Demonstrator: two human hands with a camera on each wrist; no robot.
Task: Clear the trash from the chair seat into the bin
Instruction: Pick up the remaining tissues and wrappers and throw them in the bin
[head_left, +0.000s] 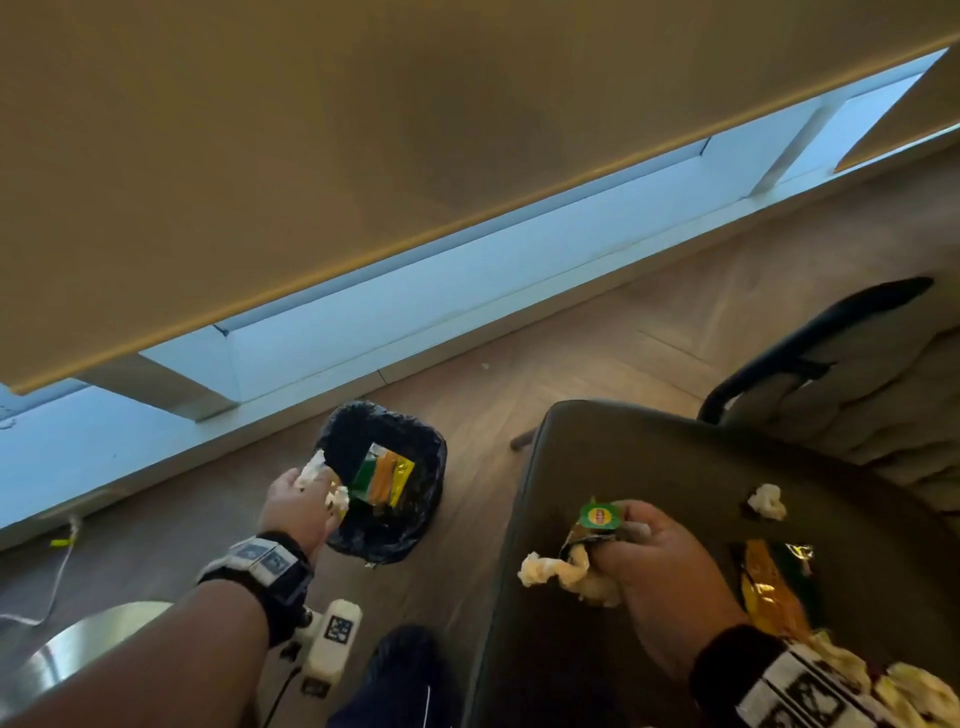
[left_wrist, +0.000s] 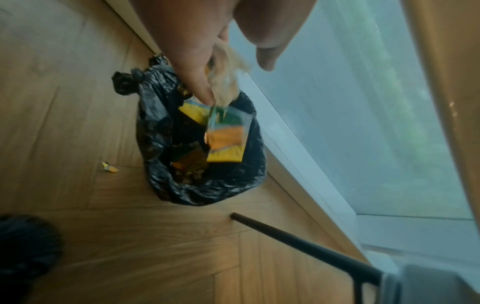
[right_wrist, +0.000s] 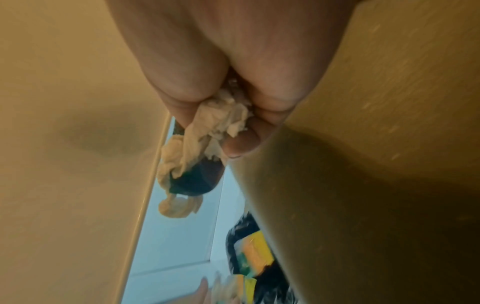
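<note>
Trash lies in two places: some on the dark grey chair seat (head_left: 649, 467) and some in the small bin lined with a black plastic bag (head_left: 426, 457), which stands on the wooden floor (head_left: 571, 353) just left of the chair. Inside the bin sits a shiny yellow, orange and green snack wrapper (head_left: 383, 474).

The left hand (head_left: 296, 506) is over the near edge of the bin. Its fingers are curled round a crumpled white tissue and a bit of clear wrapper (head_left: 324, 480).

The right hand (head_left: 654, 566) is low over the seat. It grips a bunch of crumpled white tissue (head_left: 556, 569) together with a green and gold snack packet (head_left: 597, 522).

Still on the seat are a small white tissue ball (head_left: 768, 501) near the back, a flat gold and green wrapper (head_left: 769, 587) beside the right wrist, and some pale yellow crumpled paper (head_left: 904, 691) at the bottom corner.

Behind the bin runs a long low window (head_left: 467, 280) with a tan blind (head_left: 311, 130) above it. A tiny yellow scrap (left_wrist: 110, 167) lies on the floor beside the bin.
</note>
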